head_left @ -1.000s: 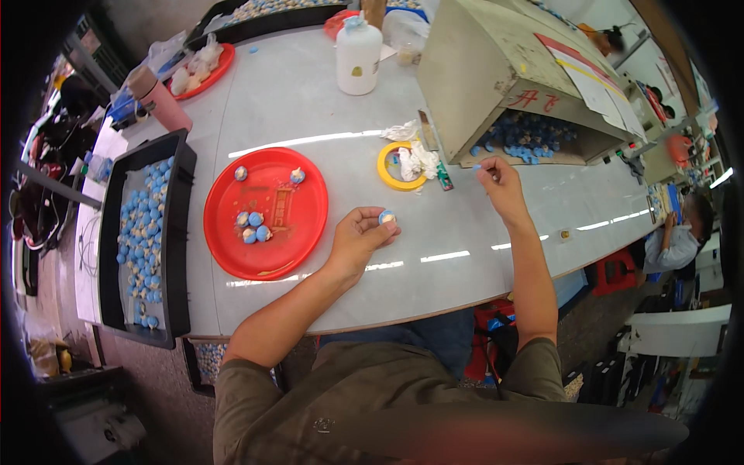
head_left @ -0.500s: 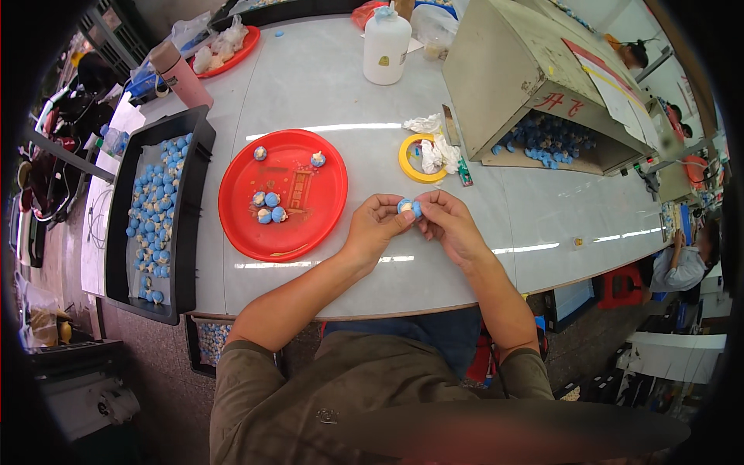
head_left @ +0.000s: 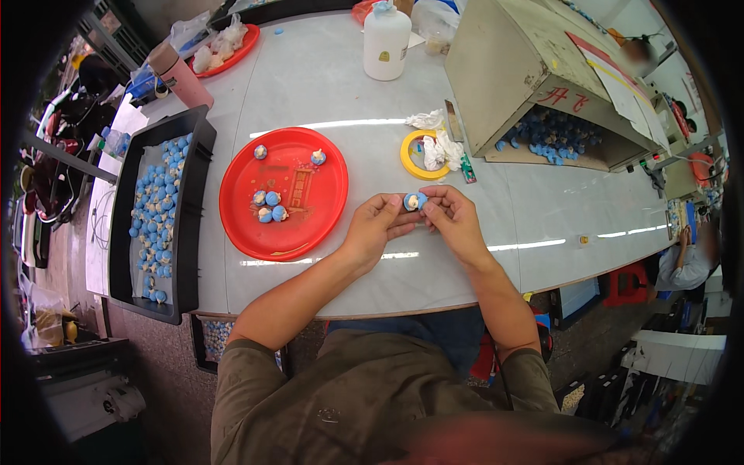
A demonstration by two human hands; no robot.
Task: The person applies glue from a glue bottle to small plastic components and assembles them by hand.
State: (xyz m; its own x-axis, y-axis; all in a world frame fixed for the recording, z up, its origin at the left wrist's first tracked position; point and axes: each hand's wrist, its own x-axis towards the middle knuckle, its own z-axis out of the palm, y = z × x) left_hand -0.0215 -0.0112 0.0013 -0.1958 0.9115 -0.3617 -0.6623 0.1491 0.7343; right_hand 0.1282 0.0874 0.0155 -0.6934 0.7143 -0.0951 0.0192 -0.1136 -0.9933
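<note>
Between both hands, just above the table's near part, is a small blue and cream figurine piece (head_left: 413,201). My left hand (head_left: 377,223) pinches its left side with thumb and fingers. My right hand (head_left: 453,222) grips it from the right with thumb and forefinger. Its pale side faces up. To the left lies a round red tray (head_left: 325,209) with several similar blue and cream pieces (head_left: 271,199) on it, most of them grouped near the middle.
A black crate (head_left: 203,147) full of blue pieces stands far left. Past my hands lie a yellow tape roll (head_left: 406,159) and crumpled tissue (head_left: 448,147). A metal box (head_left: 496,85) holding blue parts is at right. A white bottle (head_left: 386,46) and pink flask (head_left: 186,84) stand farther back.
The piece has been turned in my fingers, so more of its cream side shows. My hands have stayed in nearly the same place, and the view has shifted slightly.
</note>
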